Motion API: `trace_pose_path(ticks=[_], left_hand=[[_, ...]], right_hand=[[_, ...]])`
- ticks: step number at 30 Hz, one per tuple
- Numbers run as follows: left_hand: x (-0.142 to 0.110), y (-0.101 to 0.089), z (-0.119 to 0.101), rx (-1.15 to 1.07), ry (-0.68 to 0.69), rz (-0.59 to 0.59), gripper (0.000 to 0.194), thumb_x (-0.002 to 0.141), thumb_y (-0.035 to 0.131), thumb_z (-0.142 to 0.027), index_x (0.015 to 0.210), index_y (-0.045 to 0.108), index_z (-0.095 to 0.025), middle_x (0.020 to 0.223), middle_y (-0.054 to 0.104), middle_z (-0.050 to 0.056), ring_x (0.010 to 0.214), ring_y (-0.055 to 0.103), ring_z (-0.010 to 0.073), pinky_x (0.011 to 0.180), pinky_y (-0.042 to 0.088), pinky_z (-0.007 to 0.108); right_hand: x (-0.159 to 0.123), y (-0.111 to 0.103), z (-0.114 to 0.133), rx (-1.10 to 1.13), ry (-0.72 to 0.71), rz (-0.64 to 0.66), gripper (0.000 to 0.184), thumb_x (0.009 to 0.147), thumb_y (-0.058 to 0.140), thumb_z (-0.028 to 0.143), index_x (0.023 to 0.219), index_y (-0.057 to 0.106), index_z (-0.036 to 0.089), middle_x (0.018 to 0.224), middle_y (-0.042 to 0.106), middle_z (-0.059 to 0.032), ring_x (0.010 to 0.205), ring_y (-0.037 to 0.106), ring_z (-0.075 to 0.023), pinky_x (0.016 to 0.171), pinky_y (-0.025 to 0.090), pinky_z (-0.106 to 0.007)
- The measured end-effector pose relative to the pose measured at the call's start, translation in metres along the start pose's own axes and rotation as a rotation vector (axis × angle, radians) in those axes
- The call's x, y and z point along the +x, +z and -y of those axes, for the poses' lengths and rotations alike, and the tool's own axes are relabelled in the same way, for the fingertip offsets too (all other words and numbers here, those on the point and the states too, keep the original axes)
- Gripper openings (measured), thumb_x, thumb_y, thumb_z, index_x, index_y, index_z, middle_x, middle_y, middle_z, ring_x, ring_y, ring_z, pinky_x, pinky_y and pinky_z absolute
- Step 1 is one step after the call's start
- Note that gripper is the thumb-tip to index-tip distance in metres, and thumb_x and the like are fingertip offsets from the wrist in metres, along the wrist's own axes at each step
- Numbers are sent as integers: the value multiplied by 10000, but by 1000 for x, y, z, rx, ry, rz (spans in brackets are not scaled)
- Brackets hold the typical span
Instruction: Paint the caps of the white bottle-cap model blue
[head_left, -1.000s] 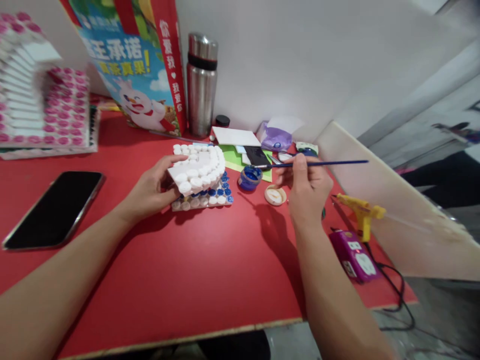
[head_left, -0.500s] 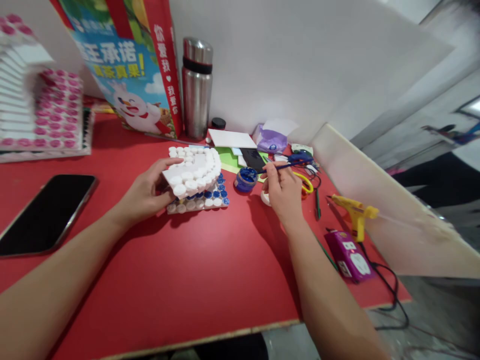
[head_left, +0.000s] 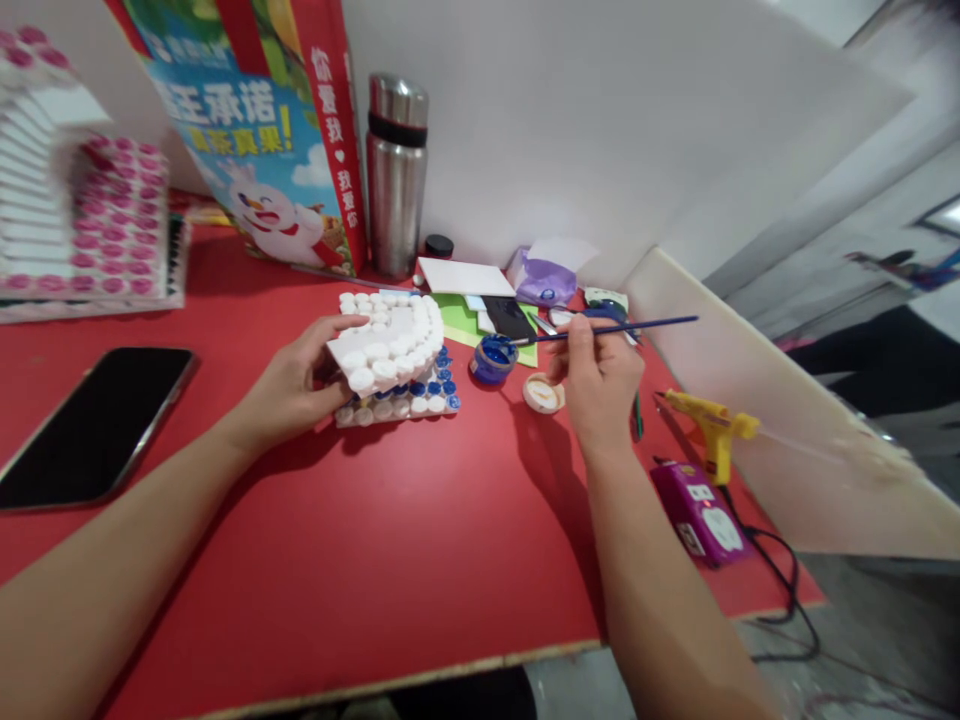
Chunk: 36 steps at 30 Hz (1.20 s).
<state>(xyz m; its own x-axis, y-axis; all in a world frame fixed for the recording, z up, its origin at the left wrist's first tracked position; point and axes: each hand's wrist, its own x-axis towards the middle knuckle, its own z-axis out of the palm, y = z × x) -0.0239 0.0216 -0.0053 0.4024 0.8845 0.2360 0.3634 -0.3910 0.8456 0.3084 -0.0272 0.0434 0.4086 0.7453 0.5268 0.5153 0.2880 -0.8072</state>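
My left hand (head_left: 296, 385) grips the near left side of a small craft model (head_left: 390, 350) covered in white round pieces. Its lower rows carry some pieces painted blue, and a sloping white part sits on top. In my right hand (head_left: 604, 375) is a thin blue paintbrush (head_left: 637, 325), pinched between thumb and fingers. The brush tip points left, at the rim of an open jar of blue paint (head_left: 491, 362). Just left of my right hand lies the jar's round white lid (head_left: 543, 393), its inner side up.
A phone (head_left: 97, 425) lies at the left. Behind stand a steel flask (head_left: 397, 190), a printed bag (head_left: 262, 150) and a pink-and-white model (head_left: 112, 220). At the right are a yellow glue gun (head_left: 709, 425), a purple box with a cord (head_left: 701, 515) and a low partition (head_left: 787, 420).
My right hand has moved to the right, uncovering the white lid. The brush tip is now at the paint jar's rim. My left hand and the model have stayed in place.
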Motion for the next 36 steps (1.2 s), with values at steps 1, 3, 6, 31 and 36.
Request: trace_pose_path(ticks=[1, 3, 6, 31, 36], left_hand=[[0, 0, 0, 4, -1, -2, 657, 903, 688, -245, 1528, 505, -160, 1282, 669, 131, 951, 678, 220, 797, 545, 334], [0, 0, 0, 12, -1, -8, 663, 892, 698, -243, 1523, 515, -157, 1307, 664, 139, 962, 681, 230, 816, 553, 347], [1, 0, 1, 4, 0, -5, 672, 885, 707, -243, 1525, 518, -154, 1305, 669, 134, 971, 684, 233, 830, 562, 349], [2, 1, 13, 54, 80, -36, 676, 867, 680, -330, 1509, 534, -181, 1274, 691, 129, 951, 697, 212, 781, 548, 315], [3, 2, 11, 10, 70, -37, 686, 857, 697, -339, 1496, 534, -152, 1236, 690, 126, 906, 699, 202, 755, 552, 299]], right_hand=[[1, -1, 2, 57, 34, -29, 414, 998, 681, 608, 852, 667, 221, 668, 695, 26, 425, 572, -109, 430, 460, -248], [4, -2, 6, 174, 104, -64, 443, 950, 731, 629, 809, 659, 215, 623, 679, 37, 398, 558, -101, 394, 453, -234], [5, -1, 8, 287, 199, -53, 468, 898, 775, 637, 752, 648, 211, 571, 662, 39, 365, 538, -92, 356, 433, -222], [-27, 19, 26, 87, 125, 342, 396, 1008, 695, 508, 744, 620, 221, 548, 644, 41, 383, 566, -91, 407, 423, -212], [-30, 19, 23, 78, 118, 375, 389, 1034, 655, 534, 809, 657, 216, 601, 675, 28, 421, 599, -98, 434, 449, -214]])
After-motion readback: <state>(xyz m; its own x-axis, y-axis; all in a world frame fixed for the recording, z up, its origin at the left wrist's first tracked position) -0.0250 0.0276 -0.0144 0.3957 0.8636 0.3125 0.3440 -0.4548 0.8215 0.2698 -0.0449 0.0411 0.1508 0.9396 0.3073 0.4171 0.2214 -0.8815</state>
